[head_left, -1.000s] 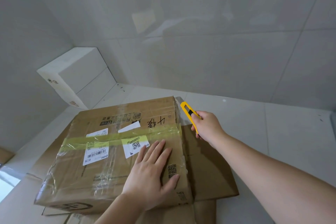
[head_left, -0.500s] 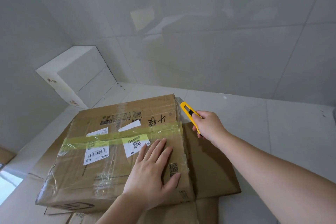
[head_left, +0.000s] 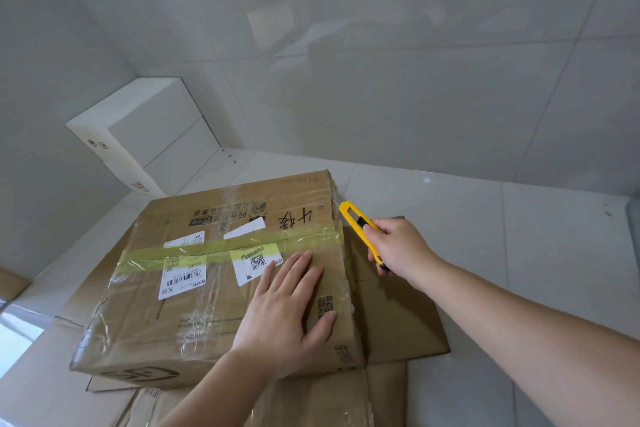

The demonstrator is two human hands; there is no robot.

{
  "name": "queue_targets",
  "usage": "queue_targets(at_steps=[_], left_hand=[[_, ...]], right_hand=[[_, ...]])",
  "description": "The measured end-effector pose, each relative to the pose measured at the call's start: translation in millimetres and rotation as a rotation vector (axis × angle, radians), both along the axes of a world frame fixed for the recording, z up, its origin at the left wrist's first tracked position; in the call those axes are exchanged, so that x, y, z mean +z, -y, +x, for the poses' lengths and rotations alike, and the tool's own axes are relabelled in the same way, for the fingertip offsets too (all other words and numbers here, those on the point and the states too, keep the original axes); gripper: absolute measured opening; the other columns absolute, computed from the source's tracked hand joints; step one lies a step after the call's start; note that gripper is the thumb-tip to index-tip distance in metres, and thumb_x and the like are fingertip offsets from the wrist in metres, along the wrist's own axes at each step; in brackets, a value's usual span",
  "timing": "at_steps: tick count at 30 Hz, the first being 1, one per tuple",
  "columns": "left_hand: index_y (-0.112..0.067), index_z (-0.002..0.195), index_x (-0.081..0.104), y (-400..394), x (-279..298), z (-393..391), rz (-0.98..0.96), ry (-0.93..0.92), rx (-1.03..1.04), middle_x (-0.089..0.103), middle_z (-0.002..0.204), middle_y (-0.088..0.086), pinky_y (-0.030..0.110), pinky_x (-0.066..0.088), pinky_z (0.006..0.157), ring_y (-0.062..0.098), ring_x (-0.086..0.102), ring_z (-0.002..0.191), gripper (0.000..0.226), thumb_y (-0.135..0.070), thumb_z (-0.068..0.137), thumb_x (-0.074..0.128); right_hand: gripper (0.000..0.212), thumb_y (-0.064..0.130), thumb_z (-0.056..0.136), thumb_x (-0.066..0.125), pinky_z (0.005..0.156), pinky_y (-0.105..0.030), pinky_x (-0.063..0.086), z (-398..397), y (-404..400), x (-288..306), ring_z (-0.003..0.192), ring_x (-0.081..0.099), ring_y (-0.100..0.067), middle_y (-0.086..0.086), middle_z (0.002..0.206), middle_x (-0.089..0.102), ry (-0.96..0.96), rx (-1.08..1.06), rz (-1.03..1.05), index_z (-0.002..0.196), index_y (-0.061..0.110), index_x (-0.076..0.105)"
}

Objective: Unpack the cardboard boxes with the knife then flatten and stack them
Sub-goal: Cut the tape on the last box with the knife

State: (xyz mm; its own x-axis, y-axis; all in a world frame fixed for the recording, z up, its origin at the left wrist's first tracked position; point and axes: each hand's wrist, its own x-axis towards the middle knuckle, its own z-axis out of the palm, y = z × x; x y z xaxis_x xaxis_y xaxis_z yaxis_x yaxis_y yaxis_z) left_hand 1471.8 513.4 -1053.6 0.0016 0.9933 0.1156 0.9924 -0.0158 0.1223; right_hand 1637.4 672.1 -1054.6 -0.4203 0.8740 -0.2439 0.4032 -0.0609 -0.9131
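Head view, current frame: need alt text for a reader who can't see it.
A person's left hand presses flat on a taped cardboard box while the right hand holds a yellow utility knife at the box's far right edge. The box sits on flattened cardboard on a white tiled floor; a white box stands in the corner.

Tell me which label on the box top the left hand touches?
The QR label under the yellow tape: the left hand reaches its corner with its fingertips. The barcode label lies apart, further left.
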Motion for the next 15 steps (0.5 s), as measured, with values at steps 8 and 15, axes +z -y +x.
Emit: queue_targets(at_steps=[8,15], left_hand=[[-0.028,0.148,0.029,0.0,-0.9,-0.9,-0.033,-0.048,0.010,0.012,0.158,-0.011,0.037,-0.004,0.119,0.005,-0.003,0.145,0.071,-0.067,0.089,0.021],[-0.023,0.145,0.037,-0.2,3.6,0.3,0.009,-0.031,0.020,0.024,0.156,-0.006,0.040,0.001,0.120,0.011,0.010,0.146,0.069,-0.063,0.090,0.025]], right_hand=[[0.018,0.012,0.097,0.044,0.054,-0.032,0.055,-6.9,-7.4,16.9,0.053,0.061,-0.020,-0.010,0.081,0.067,-0.038,-0.007,-0.151,0.099,0.012,0.062],[0.020,0.013,0.094,0.045,0.044,-0.025,0.048,17.8,11.2,19.1,0.050,0.058,-0.018,-0.010,0.075,0.065,0.033,0.095,-0.138,0.093,0.011,0.065]])
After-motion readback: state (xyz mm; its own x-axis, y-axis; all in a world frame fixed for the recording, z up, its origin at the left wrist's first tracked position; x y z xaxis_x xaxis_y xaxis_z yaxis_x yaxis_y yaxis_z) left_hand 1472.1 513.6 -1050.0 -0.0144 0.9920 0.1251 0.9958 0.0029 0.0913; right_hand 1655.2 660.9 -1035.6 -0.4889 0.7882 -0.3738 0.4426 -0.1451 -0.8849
